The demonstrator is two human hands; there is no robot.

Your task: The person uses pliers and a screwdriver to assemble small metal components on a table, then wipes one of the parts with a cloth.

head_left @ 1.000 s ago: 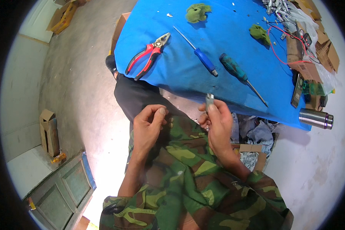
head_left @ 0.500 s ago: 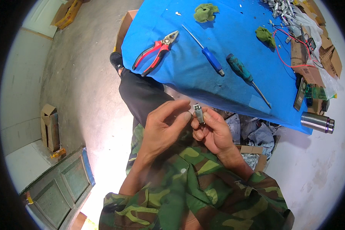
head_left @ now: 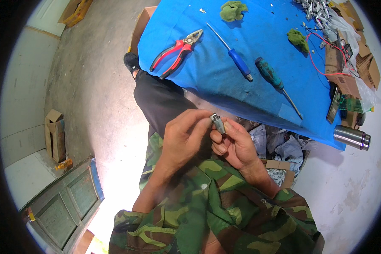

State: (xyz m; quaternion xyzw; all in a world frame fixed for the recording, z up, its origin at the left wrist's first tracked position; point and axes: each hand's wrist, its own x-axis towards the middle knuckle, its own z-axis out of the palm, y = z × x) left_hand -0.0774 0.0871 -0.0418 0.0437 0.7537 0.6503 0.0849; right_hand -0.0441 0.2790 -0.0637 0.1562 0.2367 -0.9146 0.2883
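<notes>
We pinch the small metal part (head_left: 218, 124) in our right hand (head_left: 238, 147); our left hand (head_left: 181, 134) is at the part's nine o'clock, gripping or not we cannot tell; pliers (head_left: 183, 47) lie toward eleven o'clock

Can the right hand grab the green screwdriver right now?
Probably not straight away: the right hand is holding a small metal piece. If that were put down, the way over the blue cloth to the green screwdriver looks free.
</notes>
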